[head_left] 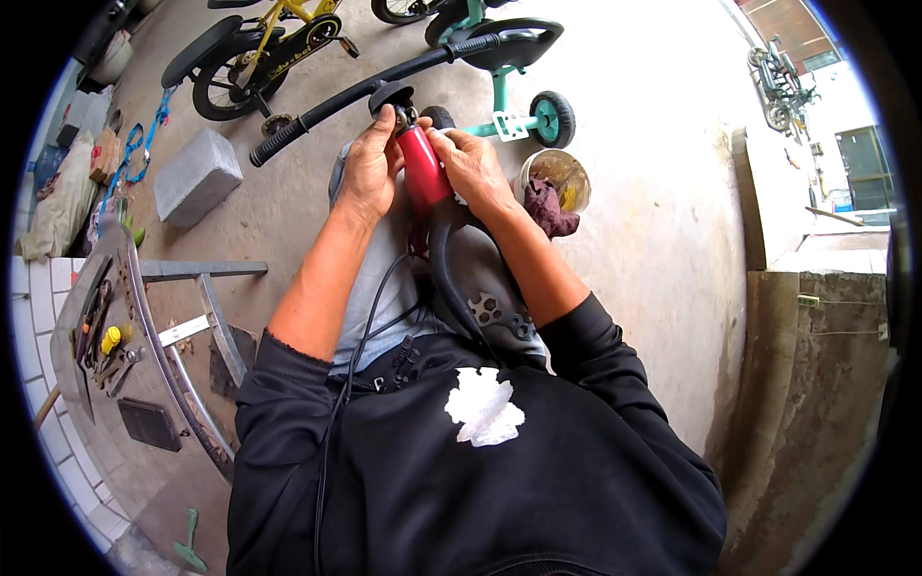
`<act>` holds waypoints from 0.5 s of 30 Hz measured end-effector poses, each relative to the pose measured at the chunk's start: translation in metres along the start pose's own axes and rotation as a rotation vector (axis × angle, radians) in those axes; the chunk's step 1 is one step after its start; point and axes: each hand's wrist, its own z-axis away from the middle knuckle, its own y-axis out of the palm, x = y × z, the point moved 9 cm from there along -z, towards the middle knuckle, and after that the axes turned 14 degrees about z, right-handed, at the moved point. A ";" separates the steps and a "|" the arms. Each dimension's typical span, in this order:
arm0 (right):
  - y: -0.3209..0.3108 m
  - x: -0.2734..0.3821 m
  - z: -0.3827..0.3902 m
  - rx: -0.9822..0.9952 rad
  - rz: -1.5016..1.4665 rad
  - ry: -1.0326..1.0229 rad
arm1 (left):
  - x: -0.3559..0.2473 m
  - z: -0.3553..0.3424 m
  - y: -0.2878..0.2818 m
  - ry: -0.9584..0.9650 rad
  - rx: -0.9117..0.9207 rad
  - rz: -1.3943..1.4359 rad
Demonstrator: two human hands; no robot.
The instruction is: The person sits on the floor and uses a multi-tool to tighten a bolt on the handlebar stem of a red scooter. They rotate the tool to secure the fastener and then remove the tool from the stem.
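Observation:
A red tube (421, 163), apparently part of a small bike's frame, stands between my knees. Above it sits a metal fitting (408, 113) under a rounded black piece, joined to a black handlebar (360, 91) with ribbed grips. My left hand (370, 171) is closed at the left of the tube's upper end, thumb up by the fitting. From the right, my right hand (471, 173) closes on the same upper end, fingers bent; whether it pinches a small part is hidden. A curved black part (447, 264), perhaps a tyre, runs from the tube toward my lap.
Beyond my hands stand a yellow bike (274, 48) and a teal one with a small wheel (552, 119). A bucket (574, 182) with a dark cloth (547, 209) is right of my knee. At left are a grey block (199, 178) and a table (158, 480) with tools.

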 end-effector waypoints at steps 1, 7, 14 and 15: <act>-0.002 0.003 0.000 -0.030 0.031 -0.034 | 0.001 -0.002 0.000 -0.005 0.005 0.004; -0.002 0.004 0.004 -0.011 -0.047 -0.023 | 0.004 -0.003 -0.003 0.005 0.032 0.001; -0.015 0.022 0.004 -0.160 0.049 -0.114 | -0.015 0.008 -0.002 0.072 -0.232 -0.426; -0.016 0.026 0.001 -0.155 0.056 -0.096 | -0.017 0.009 -0.001 0.071 -0.264 -0.505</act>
